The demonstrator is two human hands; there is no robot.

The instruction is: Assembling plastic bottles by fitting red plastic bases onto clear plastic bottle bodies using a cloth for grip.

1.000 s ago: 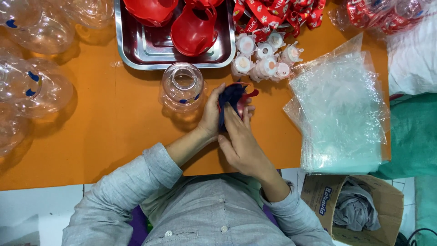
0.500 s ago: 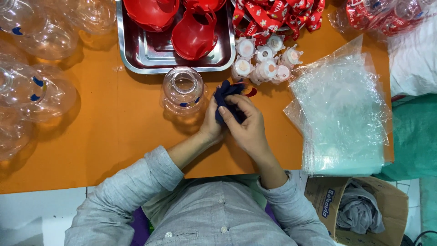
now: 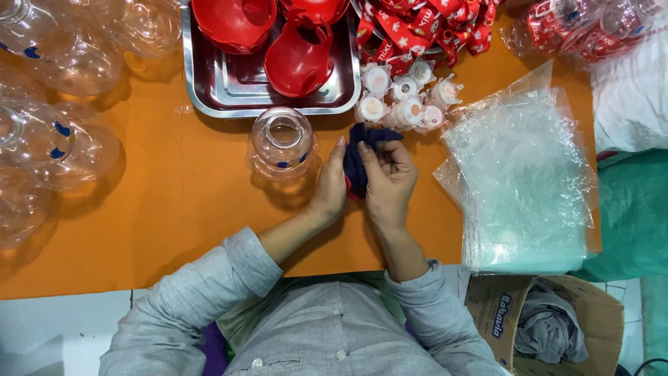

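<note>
Your left hand [image 3: 328,189] and right hand [image 3: 388,182] meet over the middle of the orange bench [image 3: 181,209], both closed around a small dark blue fabric piece with a red edge [image 3: 356,161], which sits pinched between your palms with its top poking out above your fingers. Working down from the largest things around you: a stack of clear flat plastic bags [image 3: 522,188] lies well to your right, a heap of clear rounded plastic jars [image 3: 49,125] fills the left side, and a rectangular steel tray [image 3: 229,87] holding red plastic parts [image 3: 296,59] sits at the far edge. Just beside your left hand stands one clear round plastic jar with an open neck [image 3: 282,143], upright and apart from your fingers. Beyond your right hand is a cluster of small white plastic caps [image 3: 403,101]. I'd judge the fabric handles best if you keep both thumbs on it, fold it tight and even, and keep your wrists clear of the jar.
</note>
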